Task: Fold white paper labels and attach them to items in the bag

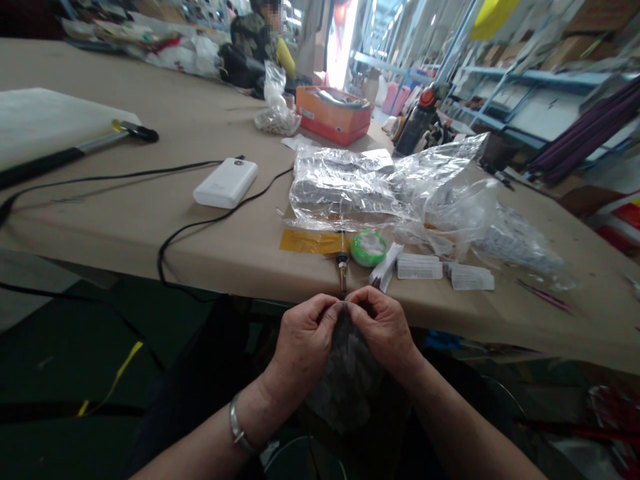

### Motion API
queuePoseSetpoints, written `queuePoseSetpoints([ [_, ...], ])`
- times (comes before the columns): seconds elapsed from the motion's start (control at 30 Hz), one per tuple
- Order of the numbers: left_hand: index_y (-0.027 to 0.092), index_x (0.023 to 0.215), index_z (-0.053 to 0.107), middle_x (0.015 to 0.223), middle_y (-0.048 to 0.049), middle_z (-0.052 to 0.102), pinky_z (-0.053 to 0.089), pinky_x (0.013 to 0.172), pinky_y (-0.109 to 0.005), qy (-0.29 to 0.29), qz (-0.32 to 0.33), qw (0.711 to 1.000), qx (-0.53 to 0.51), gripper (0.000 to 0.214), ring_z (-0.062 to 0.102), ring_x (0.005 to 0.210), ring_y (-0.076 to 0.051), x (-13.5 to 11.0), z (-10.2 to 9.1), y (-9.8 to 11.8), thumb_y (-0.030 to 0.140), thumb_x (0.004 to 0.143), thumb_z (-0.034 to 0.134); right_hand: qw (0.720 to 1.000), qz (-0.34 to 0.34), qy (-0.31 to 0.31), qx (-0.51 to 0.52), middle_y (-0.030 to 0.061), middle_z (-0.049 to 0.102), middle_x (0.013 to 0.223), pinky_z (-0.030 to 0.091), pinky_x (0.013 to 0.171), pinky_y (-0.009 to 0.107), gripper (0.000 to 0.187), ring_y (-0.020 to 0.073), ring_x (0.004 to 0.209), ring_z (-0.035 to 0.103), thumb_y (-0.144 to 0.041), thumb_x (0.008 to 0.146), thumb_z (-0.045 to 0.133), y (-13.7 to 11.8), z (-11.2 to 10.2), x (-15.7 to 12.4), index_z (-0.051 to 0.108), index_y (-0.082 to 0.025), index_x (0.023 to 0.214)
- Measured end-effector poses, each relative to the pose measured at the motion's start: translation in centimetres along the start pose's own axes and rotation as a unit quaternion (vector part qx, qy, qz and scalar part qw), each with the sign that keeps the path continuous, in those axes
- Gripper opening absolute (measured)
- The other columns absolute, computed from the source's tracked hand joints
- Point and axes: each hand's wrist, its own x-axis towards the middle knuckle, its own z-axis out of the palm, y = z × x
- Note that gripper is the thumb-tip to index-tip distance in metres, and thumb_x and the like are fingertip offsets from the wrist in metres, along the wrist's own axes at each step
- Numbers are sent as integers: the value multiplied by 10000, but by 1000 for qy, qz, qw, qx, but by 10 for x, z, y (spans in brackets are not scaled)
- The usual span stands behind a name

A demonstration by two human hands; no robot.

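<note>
Pinching near metal-tipped tool (343,259): left hand (306,333), right hand (384,327).

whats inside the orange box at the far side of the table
Greyish-white items show at the top of the orange box, too blurred to identify. Anything deeper is hidden by its walls.

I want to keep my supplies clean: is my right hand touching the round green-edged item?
Apart. The head view shows a strip of brown tabletop between the right hand and the round green-edged item.
</note>
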Motion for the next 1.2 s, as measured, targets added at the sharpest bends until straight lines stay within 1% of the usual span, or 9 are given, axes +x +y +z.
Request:
queuePoseSetpoints([
  [0.23,167,764,673,688,8,678,437,605,-186,8,22,1000,8,149,594,634,-113,3,1,-4,218,817,544,1000,0,2,-3,-13,599,661,424,591,209,109,114,610,530,-238,783,547,-1,0,2,606,-161,734],
  [0.47,166,748,672,671,10,669,432,590,-187,13,18,1000,2,162,580,621,-113,7,2,-2,233,819,542,1000,-8,22,-9,-30,569,625,405,557,196,109,103,580,509,-241,790,555,1,3,4,597,-165,724],
  [0.6,169,740,672,659,10,666,428,590,-190,17,18,1000,11,168,578,614,-116,5,1,0,233,821,539,1000,-20,22,-8,-23,593,642,426,573,198,126,108,597,540,-258,808,557,1,2,2,603,-168,733],
  [0.73,183,773,673,691,2,683,444,599,-205,-9,-2,1000,-5,162,602,639,-135,-5,-3,-1,273,821,547,998,-47,-22,-22,7,677,787,480,668,219,129,134,708,625,-254,812,591,-2,-11,-11,628,-178,909],
  [0.8,190,777,681,699,-5,695,456,608,-215,-26,-20,999,-10,162,621,653,-150,-9,-6,-5,285,815,555,995,-73,-27,-68,16,678,802,482,678,227,107,138,722,629,-247,827,583,-2,-24,-17,627,-186,902],
  [0.9,192,834,712,788,-30,733,484,681,-239,-17,-47,999,-7,158,661,740,-185,-10,-8,-17,284,788,591,974,-144,22,-176,24,637,750,472,675,254,125,148,711,597,-233,869,521,5,-45,-18,614,-194,796],
  [1.0,207,973,716,974,-48,737,474,808,-262,-1,-55,998,3,240,665,905,-218,-8,-8,-31,283,766,621,927,-204,84,-304,82,641,912,466,814,351,155,221,895,572,-241,857,540,18,-58,-11,624,-176,970],
  [1.1,238,983,718,996,-34,734,463,830,-265,-11,-44,999,18,242,659,935,-225,-9,-7,-39,283,767,620,887,-211,81,-403,121,618,1094,415,917,437,334,287,1051,508,-238,831,582,29,-60,-4,584,-148,1153],
  [1.2,235,894,732,914,-27,743,467,789,-261,-21,-52,998,20,178,666,865,-213,-14,-2,-38,274,763,619,878,-224,79,-415,89,645,1072,411,916,415,244,263,1037,521,-213,853,563,34,-59,-2,629,-179,1086],
])
